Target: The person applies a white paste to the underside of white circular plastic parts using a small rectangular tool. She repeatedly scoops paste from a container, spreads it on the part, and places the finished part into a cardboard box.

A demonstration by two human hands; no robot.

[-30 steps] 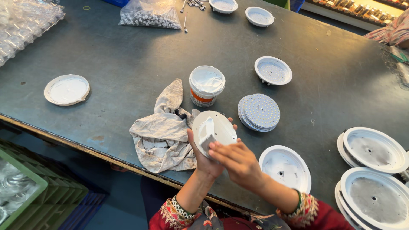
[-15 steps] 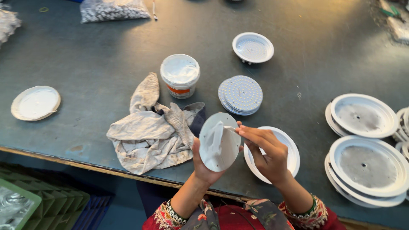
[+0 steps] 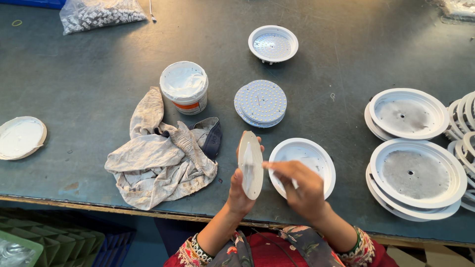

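Since the earlier frame, the white round disc (image 3: 251, 164) has been turned further edge-on and is now held upright above the desk (image 3: 89, 74) edge. It is clamped in the left hand (image 3: 241, 188), thumb in front and fingers behind. The right hand (image 3: 302, 185) is held just beside it, fingers curled together and the index fingertip brought to the disc's face; whether anything is pinched there cannot be told. Behind the right hand, 1 white round housing (image 3: 303, 159) lies on the desk. A crumpled cloth (image 3: 161, 158) lies to the left, with an open white paste tub (image 3: 184, 87) behind it and a stack of LED boards (image 3: 261, 103) nearby.
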